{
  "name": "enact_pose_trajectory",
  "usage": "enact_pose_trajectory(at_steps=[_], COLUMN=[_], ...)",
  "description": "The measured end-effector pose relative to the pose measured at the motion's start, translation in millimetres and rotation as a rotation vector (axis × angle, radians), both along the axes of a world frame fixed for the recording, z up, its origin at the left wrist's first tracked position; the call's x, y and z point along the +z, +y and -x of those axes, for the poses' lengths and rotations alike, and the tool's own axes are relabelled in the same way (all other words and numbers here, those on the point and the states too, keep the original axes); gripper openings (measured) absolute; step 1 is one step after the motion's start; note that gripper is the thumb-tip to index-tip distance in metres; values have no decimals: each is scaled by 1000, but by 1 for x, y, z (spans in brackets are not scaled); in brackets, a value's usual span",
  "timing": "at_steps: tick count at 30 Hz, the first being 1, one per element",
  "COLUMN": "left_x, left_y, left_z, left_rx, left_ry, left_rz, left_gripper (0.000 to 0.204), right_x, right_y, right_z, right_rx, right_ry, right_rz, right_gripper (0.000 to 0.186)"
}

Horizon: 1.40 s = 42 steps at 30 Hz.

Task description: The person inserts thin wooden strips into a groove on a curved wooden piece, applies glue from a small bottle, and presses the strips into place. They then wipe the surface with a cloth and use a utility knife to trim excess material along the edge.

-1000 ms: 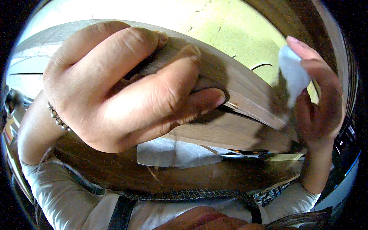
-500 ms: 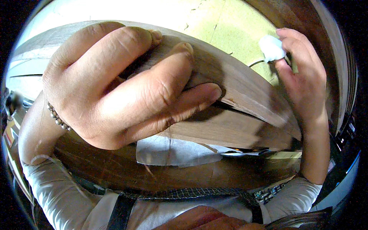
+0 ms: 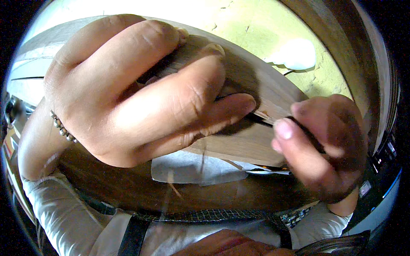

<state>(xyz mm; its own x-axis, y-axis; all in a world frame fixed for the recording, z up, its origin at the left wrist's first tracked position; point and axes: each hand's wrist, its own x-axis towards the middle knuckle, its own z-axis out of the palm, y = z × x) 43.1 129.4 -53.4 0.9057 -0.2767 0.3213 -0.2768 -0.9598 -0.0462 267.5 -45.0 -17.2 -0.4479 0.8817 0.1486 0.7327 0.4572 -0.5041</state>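
Note:
My left hand (image 3: 136, 96), with a beaded bracelet (image 3: 62, 127), fills the centre-left, fingers curled over and gripping a greyish-brown wooden piece (image 3: 277, 89) with a dark lengthwise slit and a lighter strip below. To its right, my right hand (image 3: 320, 145) is curled at the wood near that slit, fingertips close together; whether something small is between them is hidden. A white, soft-looking wad (image 3: 297, 53) rests on the pale yellow surface (image 3: 247, 25) behind the wood, beside a short dark curved line.
A translucent white sheet (image 3: 192, 168) lies below the wood on a dark brown surface (image 3: 128, 190). A tall curved brown edge (image 3: 363, 51) rises at the right, with small dark items (image 3: 384, 149) beyond it. Assorted blurred objects sit at the far left.
My right hand has released the white wad onto the yellow surface and moved down and left to the wooden piece, fingers now curled. My left hand keeps its grip, shifted very slightly.

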Motion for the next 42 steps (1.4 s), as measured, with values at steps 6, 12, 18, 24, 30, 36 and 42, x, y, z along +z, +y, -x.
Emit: enact_pose_trajectory(at_steps=[6, 12, 18, 24, 30, 36, 42], left_x=[-1, -1, -6, -7, -7, -3, -2], left_y=[-4, -6, -5, -6, -6, -8, -10], left_z=[4, 6, -1, -1, -2, -2, 2], left_rx=[51, 112, 42, 74, 83, 78, 148], left_ry=[-3, 29, -61, -53, -68, -49, 24], left_rz=[59, 124, 93, 156, 129, 134, 257], left_gripper=[34, 35, 37, 36, 34, 40, 49], right_x=[-14, -5, -9, -8, -9, -7, -7], right_y=[-3, 2, -2, 1, 1, -3, -1], right_z=[-4, 1, 0, 2, 1, 2, 4], right_rx=[37, 38, 11, 13, 22, -22, -15], right_ry=[-20, -100, -93, -120, -116, -106, -148], right_rz=[-64, -46, -53, -83, -81, -53, -82], right_gripper=[45, 42, 38, 34, 33, 35, 39])
